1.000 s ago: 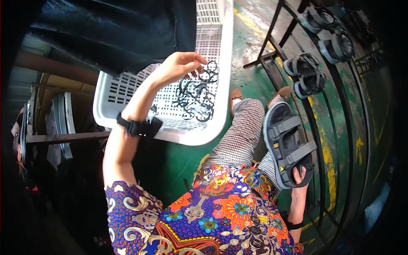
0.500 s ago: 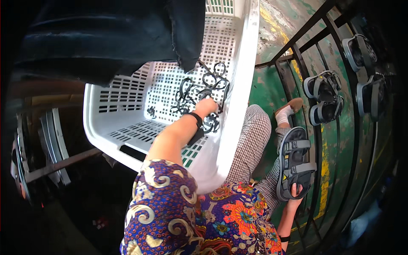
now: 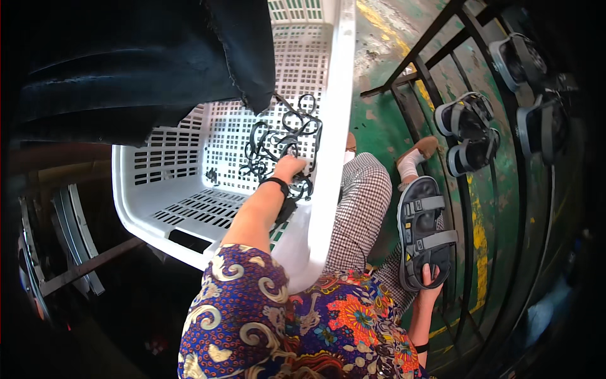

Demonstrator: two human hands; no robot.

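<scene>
White slatted basket (image 3: 158, 189) | left hand (image 3: 289, 167) inside, fingers closed among tangled black strap pieces (image 3: 281, 142) on its floor | right hand (image 3: 431, 278) gripping grey sandal (image 3: 424, 230) by heel, beside checked trouser leg (image 3: 360, 202).

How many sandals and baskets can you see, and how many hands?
Grey sandals: 5, one held in the right hand, that sandal, and four on the black rack
White plastic baskets: 1
Hands: 2, the left hand reaching into the tangle of black straps
Total: 8
</scene>
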